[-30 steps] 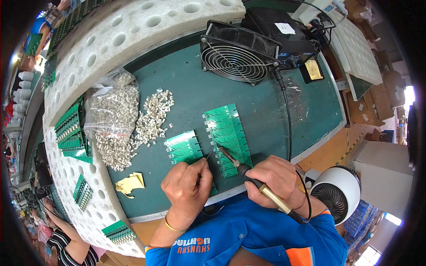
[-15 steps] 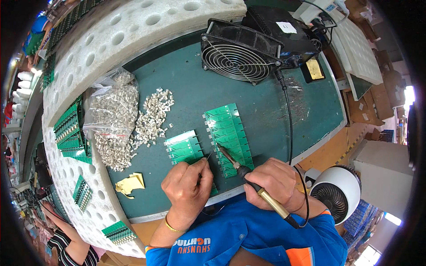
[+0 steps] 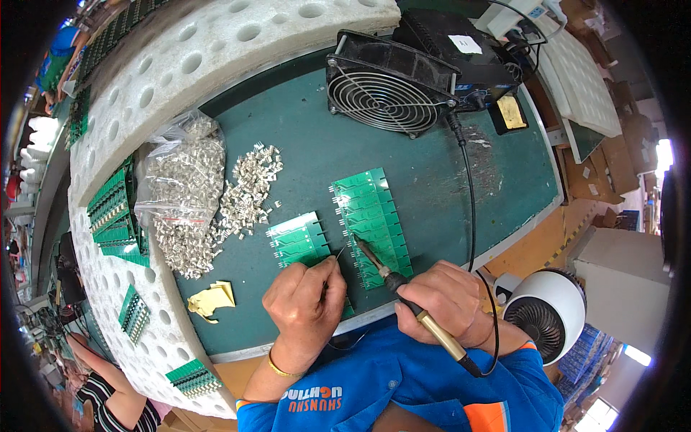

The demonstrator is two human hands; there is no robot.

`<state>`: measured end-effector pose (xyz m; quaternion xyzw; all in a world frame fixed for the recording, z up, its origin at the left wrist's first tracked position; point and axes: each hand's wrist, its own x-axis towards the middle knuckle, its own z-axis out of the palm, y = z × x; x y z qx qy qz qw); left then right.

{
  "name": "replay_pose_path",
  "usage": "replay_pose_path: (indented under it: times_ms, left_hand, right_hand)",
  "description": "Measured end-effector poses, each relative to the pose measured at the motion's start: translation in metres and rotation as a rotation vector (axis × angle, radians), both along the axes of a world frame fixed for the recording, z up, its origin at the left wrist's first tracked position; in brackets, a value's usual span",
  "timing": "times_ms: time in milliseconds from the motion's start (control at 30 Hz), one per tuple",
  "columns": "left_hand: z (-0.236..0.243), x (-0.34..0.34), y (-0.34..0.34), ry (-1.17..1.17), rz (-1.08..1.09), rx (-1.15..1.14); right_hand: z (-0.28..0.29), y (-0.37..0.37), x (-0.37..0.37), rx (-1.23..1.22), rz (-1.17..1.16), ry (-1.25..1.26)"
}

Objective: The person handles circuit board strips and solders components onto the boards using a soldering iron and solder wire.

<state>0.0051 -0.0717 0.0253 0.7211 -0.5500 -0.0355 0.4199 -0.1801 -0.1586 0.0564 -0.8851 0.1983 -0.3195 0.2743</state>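
My right hand (image 3: pixel 440 302) is closed round the handle of a soldering iron (image 3: pixel 394 279). The iron's tip touches or hovers just over the left edge of a green circuit board panel (image 3: pixel 374 216), near its row of small pins. My left hand (image 3: pixel 304 299) pinches a thin strand of solder wire (image 3: pixel 340 253), its end pointing toward the iron's tip. Beneath and beyond the left hand lies a second green circuit board panel (image 3: pixel 299 241), partly hidden by the fingers. Whether the solder touches the tip is too small to tell.
Loose small metal connectors (image 3: pixel 252 180) lie by a clear plastic bag (image 3: pixel 183 162) full of them. White foam (image 3: pixel 162 302) with more boards borders the left. A black fan (image 3: pixel 389 90), a soldering station (image 3: pixel 461 54) and a yellow sponge (image 3: pixel 509 113) stand behind. Yellow scrap (image 3: pixel 212 299) lies left.
The iron's tip has shifted very slightly to the right and nearer to me along the board's edge. My left hand stays nearly still with the solder wire.
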Motion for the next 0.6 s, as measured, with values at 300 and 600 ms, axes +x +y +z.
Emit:
replay_pose_path:
  times_ms: [300,600]
  left_hand:
    - [-0.0014,0.0005,0.0009,0.008,-0.008,0.003]
    - [-0.0027,0.0004,0.0005,0.003,-0.008,0.0]
  right_hand:
    - [-0.0021,-0.0001,0.0009,0.003,-0.004,-0.009]
    - [-0.0031,0.0003,0.0017,-0.025,0.004,-0.002]
